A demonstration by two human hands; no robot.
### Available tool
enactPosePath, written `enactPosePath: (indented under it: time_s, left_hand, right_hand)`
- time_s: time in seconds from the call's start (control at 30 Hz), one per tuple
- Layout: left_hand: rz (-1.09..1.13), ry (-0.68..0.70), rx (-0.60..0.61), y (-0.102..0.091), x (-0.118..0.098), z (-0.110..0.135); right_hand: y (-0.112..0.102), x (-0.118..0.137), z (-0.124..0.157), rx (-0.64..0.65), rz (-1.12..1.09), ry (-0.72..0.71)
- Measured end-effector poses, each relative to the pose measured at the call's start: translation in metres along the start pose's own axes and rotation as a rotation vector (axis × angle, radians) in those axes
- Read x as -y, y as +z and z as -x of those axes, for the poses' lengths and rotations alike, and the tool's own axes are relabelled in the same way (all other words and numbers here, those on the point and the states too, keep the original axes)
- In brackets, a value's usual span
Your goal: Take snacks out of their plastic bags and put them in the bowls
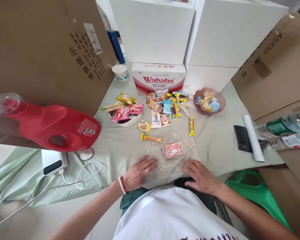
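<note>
My left hand [139, 173] lies flat and open on the near left edge of a clear plastic bag [187, 146] spread on the pale green cloth. My right hand [201, 175] rests flat and open on the bag's near right edge. A pink wrapped snack [173, 150] sits inside the bag between and just beyond both hands. A yellow bar [151, 138] lies just past the bag on the left. Another yellow bar [191, 125] lies beyond it on the right.
A white heart-shaped dish [130, 122] and a pink glass bowl [221, 105] hold snacks, with several loose packets [165, 106] between them. A red jug [55, 126], a power bank [52, 162], a black phone [242, 138], bottles [285, 128] and boxes [158, 78] ring the table.
</note>
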State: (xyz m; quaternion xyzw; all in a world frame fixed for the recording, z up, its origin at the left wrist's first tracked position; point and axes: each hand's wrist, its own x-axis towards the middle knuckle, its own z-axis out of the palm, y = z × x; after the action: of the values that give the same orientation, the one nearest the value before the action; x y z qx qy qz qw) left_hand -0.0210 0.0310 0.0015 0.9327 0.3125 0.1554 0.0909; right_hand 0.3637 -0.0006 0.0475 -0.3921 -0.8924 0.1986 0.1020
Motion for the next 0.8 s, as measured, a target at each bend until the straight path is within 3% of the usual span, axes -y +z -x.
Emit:
enactPosePath:
  time_s: [0.07,0.17,0.27,0.4,0.57,0.6,0.67,0.73,0.8]
  left_hand:
    - [0.132,0.076,0.144,-0.007,0.0,0.0]
    - [0.19,0.054,0.194,-0.012,0.0,-0.004]
    - [0.205,-0.017,0.14,-0.011,0.0,-0.009]
    - [0.316,-0.239,0.008,-0.01,0.009,-0.032]
    - [0.293,-0.584,-0.131,-0.026,0.036,-0.077]
    - [0.299,-0.581,-0.151,-0.031,0.04,-0.081]
    - [0.368,-0.43,-0.137,-0.041,0.042,-0.081]
    - [0.431,-0.217,-0.065,-0.046,0.037,-0.071]
    - [0.398,-0.111,0.006,-0.043,0.029,-0.059]
  right_hand:
    - [0.014,-0.006,0.012,-0.012,-0.004,0.023]
    - [0.014,-0.023,0.009,0.01,-0.133,0.039]
    - [-0.01,-0.038,-0.011,0.06,-0.284,0.058]
    - [-0.047,-0.057,-0.047,0.077,-0.351,0.115]
    - [-0.06,-0.083,-0.087,0.105,-0.367,0.266]
    - [-0.06,-0.087,-0.093,0.111,-0.358,0.302]
    - [-0.059,-0.092,-0.103,0.117,-0.341,0.349]
    - [-0.059,-0.094,-0.109,0.119,-0.349,0.363]
    - [-0.059,-0.096,-0.111,0.114,-0.363,0.366]
